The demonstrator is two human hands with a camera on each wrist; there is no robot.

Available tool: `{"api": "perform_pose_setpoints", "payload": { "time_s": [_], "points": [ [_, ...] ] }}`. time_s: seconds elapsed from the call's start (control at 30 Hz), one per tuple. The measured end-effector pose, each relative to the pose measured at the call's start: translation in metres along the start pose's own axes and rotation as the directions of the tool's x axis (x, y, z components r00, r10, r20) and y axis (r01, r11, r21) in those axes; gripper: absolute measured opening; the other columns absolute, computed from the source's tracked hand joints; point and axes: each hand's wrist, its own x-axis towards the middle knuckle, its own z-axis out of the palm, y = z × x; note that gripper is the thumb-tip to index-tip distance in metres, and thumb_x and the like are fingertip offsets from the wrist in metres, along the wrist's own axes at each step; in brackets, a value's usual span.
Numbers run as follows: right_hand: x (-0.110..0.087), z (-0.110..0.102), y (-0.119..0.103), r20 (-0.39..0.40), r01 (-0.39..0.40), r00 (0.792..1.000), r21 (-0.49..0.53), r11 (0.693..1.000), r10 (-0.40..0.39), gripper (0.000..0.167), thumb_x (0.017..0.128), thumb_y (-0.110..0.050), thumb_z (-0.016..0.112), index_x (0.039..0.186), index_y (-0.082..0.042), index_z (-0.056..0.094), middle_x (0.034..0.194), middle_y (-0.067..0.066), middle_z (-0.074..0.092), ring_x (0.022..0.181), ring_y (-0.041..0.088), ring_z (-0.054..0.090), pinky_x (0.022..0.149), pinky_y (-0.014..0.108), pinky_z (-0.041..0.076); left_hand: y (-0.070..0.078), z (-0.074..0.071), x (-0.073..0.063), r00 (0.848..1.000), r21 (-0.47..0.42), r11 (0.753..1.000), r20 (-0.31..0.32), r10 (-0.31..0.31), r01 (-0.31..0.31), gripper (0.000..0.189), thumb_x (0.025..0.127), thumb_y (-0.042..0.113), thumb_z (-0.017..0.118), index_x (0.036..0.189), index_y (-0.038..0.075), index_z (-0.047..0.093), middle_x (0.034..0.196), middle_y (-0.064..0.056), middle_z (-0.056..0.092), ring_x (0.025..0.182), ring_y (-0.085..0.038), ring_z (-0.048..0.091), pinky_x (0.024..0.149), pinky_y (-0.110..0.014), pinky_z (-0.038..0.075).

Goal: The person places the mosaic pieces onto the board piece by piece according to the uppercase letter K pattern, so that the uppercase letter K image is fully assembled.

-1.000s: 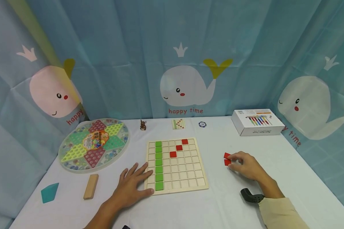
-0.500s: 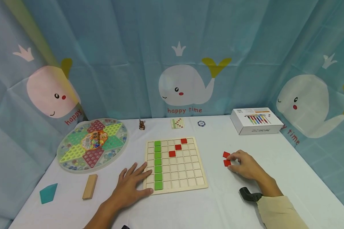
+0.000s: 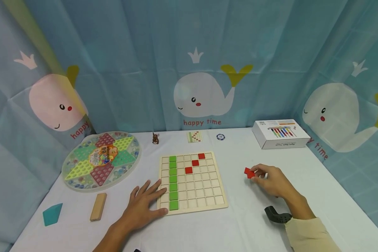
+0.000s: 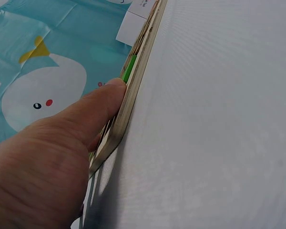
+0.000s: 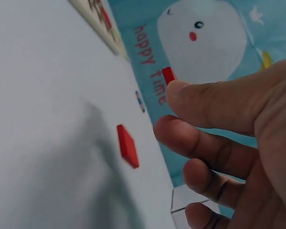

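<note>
My left hand (image 3: 144, 203) rests with spread fingers on the left edge of a wooden grid board (image 3: 204, 201). Its thumb touches the front left corner, near the end of a column of green tiles (image 3: 173, 186). Red tiles (image 3: 188, 170) sit in a diagonal on the board's far part. To the right of the board, my right hand (image 3: 272, 181) pinches a red tile (image 5: 168, 75) between thumb and index finger, raised off the table. A second red tile (image 5: 128, 147) lies on the white cloth below it. In the head view the two red tiles overlap.
A Chinese checkers board (image 3: 102, 161) lies at the left, with a wooden block (image 3: 98, 207) and a teal piece (image 3: 52, 214) in front. Along the back are a small brown figurine (image 3: 155, 138), a pattern card (image 3: 194, 137), a chip (image 3: 220, 137) and a white box (image 3: 280, 134).
The right hand has taken hold of one of the two red tiles and lifted it off the cloth. The left hand has stayed on the board's edge.
</note>
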Motion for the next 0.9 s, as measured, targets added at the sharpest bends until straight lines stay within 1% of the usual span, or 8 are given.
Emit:
{"api": "perform_pose_setpoints", "payload": {
  "time_s": [0.17, 0.33, 0.5, 0.63, 0.73, 0.9],
  "points": [
    [0.0, -0.005, -0.012, -0.056, 0.041, 0.998, 0.023, 0.999, -0.04, 0.023, 0.083, -0.008, 0.077, 0.104, -0.009, 0.07, 0.081, -0.007, 0.061, 0.078, 0.018, 0.053, 0.067, 0.033, 0.045, -0.001, 0.001, 0.0, 1.0, 0.003, 1.0, -0.017, 0.014, -0.014, 0.07, 0.076, 0.06, 0.071, 0.133, 0.02, 0.062, 0.15, -0.001, 0.039, 0.14, -0.039, 0.022, 0.106, -0.062, 0.006],
    [0.0, -0.01, -0.027, -0.097, 0.094, 0.991, 0.049, 0.994, -0.089, 0.022, 0.083, -0.01, 0.077, 0.105, -0.009, 0.07, 0.083, -0.006, 0.061, 0.079, 0.017, 0.053, 0.068, 0.031, 0.046, -0.001, 0.001, 0.0, 1.0, 0.001, 1.0, -0.024, 0.017, -0.017, 0.07, 0.076, 0.059, 0.072, 0.133, 0.019, 0.062, 0.15, -0.001, 0.039, 0.139, -0.04, 0.023, 0.105, -0.062, 0.007],
    [0.003, -0.012, -0.045, -0.129, 0.145, 0.983, 0.088, 0.985, -0.133, 0.023, 0.084, -0.013, 0.077, 0.105, -0.008, 0.071, 0.084, -0.005, 0.062, 0.08, 0.023, 0.054, 0.068, 0.033, 0.046, 0.0, 0.001, -0.001, 1.0, 0.005, 1.0, -0.023, 0.015, -0.014, 0.069, 0.076, 0.057, 0.073, 0.133, 0.019, 0.062, 0.15, -0.001, 0.039, 0.14, -0.039, 0.023, 0.106, -0.061, 0.007],
    [0.007, -0.011, -0.056, -0.141, 0.177, 0.977, 0.12, 0.977, -0.16, 0.024, 0.083, -0.012, 0.078, 0.106, -0.007, 0.071, 0.086, -0.005, 0.064, 0.081, 0.024, 0.057, 0.069, 0.031, 0.047, 0.0, 0.001, 0.0, 1.0, 0.007, 1.0, -0.024, 0.015, -0.015, 0.069, 0.076, 0.057, 0.073, 0.133, 0.019, 0.062, 0.15, -0.001, 0.039, 0.14, -0.039, 0.023, 0.106, -0.061, 0.007],
    [0.011, -0.009, -0.065, -0.146, 0.201, 0.973, 0.139, 0.97, -0.181, 0.025, 0.082, -0.009, 0.078, 0.106, -0.006, 0.071, 0.087, -0.005, 0.065, 0.081, 0.022, 0.058, 0.068, 0.029, 0.047, -0.001, 0.001, 0.0, 1.0, 0.007, 1.0, -0.024, 0.014, -0.014, 0.069, 0.076, 0.058, 0.072, 0.133, 0.02, 0.062, 0.15, 0.0, 0.039, 0.14, -0.039, 0.023, 0.106, -0.061, 0.007],
    [0.018, -0.002, -0.079, -0.148, 0.236, 0.966, 0.174, 0.956, -0.212, 0.024, 0.081, -0.007, 0.077, 0.104, -0.005, 0.071, 0.085, -0.005, 0.064, 0.078, 0.02, 0.057, 0.066, 0.033, 0.048, -0.001, 0.001, -0.001, 1.0, 0.005, 1.0, -0.02, 0.008, -0.008, 0.069, 0.076, 0.058, 0.072, 0.133, 0.02, 0.062, 0.15, 0.0, 0.039, 0.14, -0.038, 0.022, 0.106, -0.06, 0.006]
  ]
}}
